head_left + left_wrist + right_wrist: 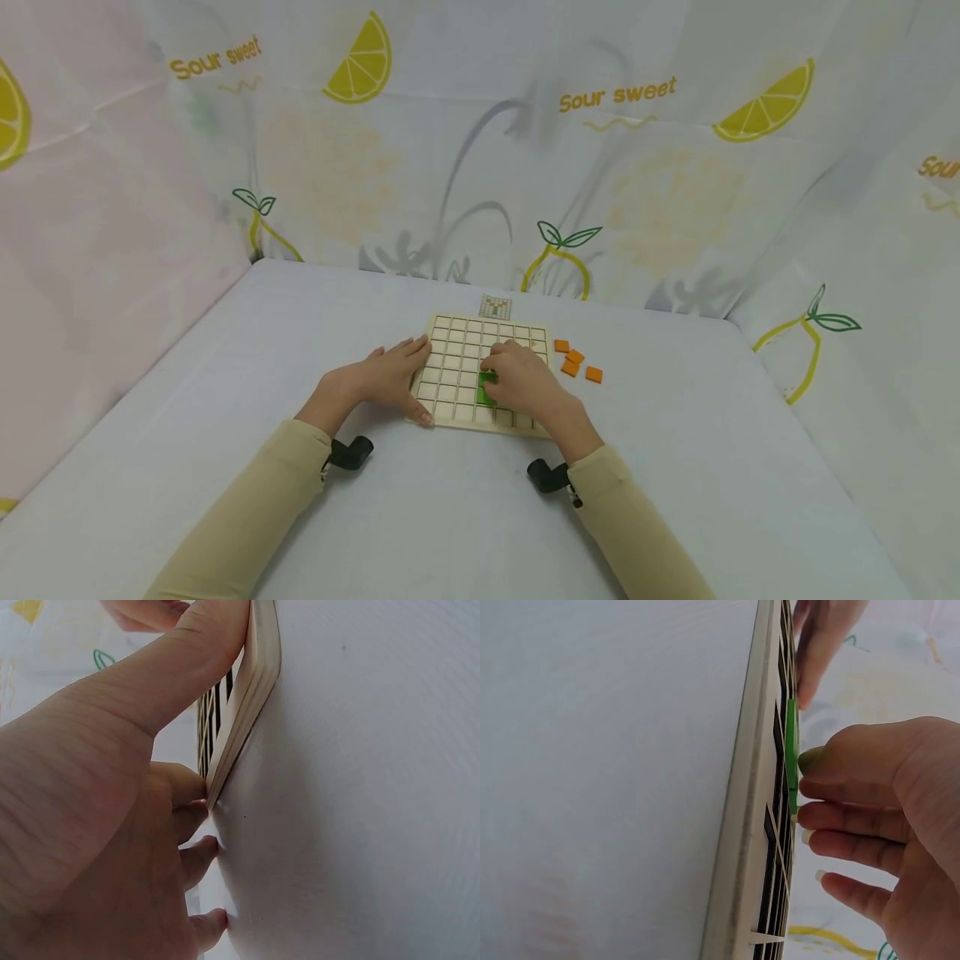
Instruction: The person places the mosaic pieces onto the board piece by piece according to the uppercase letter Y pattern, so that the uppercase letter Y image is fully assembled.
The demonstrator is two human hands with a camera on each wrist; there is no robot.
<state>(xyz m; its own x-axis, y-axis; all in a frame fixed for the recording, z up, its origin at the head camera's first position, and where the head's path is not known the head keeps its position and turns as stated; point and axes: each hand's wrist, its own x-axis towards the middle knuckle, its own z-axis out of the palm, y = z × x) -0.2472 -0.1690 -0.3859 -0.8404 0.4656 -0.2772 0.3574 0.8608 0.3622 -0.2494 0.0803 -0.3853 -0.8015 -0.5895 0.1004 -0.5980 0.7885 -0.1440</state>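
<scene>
A light wooden grid board (446,375) lies flat on the table. My left hand (390,375) rests at its left side, thumb on the near left corner; the left wrist view shows this thumb (180,667) against the board's edge (259,682), with the other fingers spread along the side. Green tiles (486,395) sit in cells near the middle. Over them is my right hand (525,383), fingertips touching down. In the right wrist view, the thumb of that hand (900,810) meets a green tile (792,750); whether anything lies under the fingertips is unclear.
Several orange square tiles (593,375) lie loose on the white table to the right of the board. A small printed grid pattern card (496,307) is just beyond the far edge. Behind hangs a white cloth (450,167) with lemon prints.
</scene>
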